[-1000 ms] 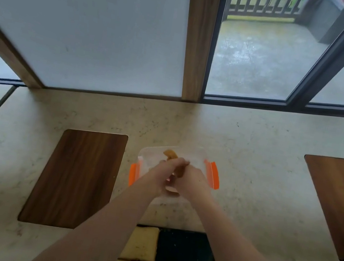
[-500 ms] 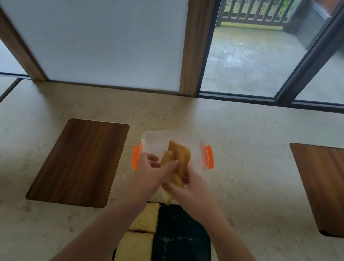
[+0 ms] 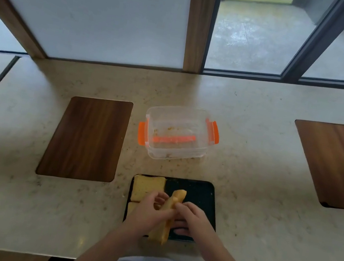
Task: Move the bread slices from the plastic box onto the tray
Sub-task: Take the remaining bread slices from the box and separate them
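Observation:
The clear plastic box (image 3: 174, 151) with orange side clips stands on the counter and holds only crumbs. In front of it lies the black tray (image 3: 199, 193). A bread slice (image 3: 147, 189) lies flat in the tray's far left corner, and another lies behind my left hand, mostly hidden. My left hand (image 3: 148, 213) and my right hand (image 3: 193, 219) together pinch a stack of bread slices (image 3: 174, 201) on edge above the tray's middle.
A dark wooden board (image 3: 88, 136) is set into the beige stone counter on the left, and another wooden board (image 3: 338, 165) on the right. Windows and a wooden post rise behind the counter. The counter's near edge runs just below my arms.
Both hands lifted the bread slices out of the box and carried them toward me, down over the tray. The box now shows only crumbs.

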`<state>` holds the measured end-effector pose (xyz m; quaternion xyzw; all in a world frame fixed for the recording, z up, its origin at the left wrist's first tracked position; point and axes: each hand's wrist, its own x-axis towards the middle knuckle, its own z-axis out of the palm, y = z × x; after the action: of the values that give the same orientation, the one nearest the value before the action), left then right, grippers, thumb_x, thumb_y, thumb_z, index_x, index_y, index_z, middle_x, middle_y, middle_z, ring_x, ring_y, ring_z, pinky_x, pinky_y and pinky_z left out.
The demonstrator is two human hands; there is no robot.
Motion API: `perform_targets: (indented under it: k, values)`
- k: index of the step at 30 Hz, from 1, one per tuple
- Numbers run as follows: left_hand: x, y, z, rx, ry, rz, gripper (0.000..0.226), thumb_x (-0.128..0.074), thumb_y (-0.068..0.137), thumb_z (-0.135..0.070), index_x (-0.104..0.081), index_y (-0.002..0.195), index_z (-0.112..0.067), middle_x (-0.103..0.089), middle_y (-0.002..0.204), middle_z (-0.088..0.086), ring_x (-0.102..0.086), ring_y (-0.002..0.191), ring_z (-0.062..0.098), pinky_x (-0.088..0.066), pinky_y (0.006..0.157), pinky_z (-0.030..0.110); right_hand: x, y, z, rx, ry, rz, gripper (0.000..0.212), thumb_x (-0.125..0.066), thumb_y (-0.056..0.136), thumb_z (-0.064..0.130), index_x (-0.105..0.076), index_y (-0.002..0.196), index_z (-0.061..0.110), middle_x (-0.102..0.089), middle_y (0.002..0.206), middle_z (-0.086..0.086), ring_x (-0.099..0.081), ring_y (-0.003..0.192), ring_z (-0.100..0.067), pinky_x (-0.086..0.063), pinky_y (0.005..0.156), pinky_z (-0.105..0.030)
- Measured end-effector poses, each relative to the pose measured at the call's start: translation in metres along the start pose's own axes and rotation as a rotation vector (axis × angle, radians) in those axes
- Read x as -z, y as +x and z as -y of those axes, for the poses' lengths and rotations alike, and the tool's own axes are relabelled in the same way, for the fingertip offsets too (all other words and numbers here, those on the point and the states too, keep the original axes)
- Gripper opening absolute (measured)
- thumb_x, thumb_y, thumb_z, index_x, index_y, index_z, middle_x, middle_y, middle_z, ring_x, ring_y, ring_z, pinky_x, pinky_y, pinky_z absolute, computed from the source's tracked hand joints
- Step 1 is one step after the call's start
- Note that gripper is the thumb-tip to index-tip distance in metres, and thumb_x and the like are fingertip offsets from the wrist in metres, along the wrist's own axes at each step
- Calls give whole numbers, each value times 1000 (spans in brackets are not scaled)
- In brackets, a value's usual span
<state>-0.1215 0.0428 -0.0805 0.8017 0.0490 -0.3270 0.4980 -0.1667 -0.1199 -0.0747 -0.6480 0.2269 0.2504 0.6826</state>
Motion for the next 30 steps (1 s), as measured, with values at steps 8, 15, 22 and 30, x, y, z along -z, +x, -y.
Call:
perform_targets:
  k: [8, 15, 22, 30]
  values:
    - [2, -1, -5, -92, -5, 60, 53, -73, 75, -56, -59, 121, -33, -64, 115, -10, -63, 102, 7, -58, 89, 35, 10, 3, 1, -45, 153, -78, 33, -60, 99, 33, -67, 107, 1, -78, 93, -14, -75, 82, -24, -61, 69, -28]
    - [3, -2, -15, -151, 11, 137, 41, -69, 75, -59, -63, 112, -43, -69, 103, -19, -65, 94, -2, -59, 84, 30, 9, 17, -2, -124, 232, -110, 48, -64, 92, 52, -70, 109, 8, -79, 91, -14, -76, 84, -28, -61, 70, -33]
    - [9, 3, -19, -102, -48, 110, 44, -69, 79, -56, -65, 118, -35, -69, 110, -12, -66, 99, 5, -57, 80, 26, 11, 28, 2, -242, 256, -131, 32, -57, 97, 38, -69, 110, 11, -80, 92, -14, -77, 85, -28, -61, 74, -38]
    - [14, 12, -11, 49, -148, -7, 45, -75, 78, -46, -56, 113, -27, -64, 108, -8, -62, 95, 6, -50, 59, 14, 10, 23, 3, -227, 273, -157, 15, -51, 96, 19, -62, 107, 18, -75, 103, -17, -76, 89, -30, -62, 74, -38]
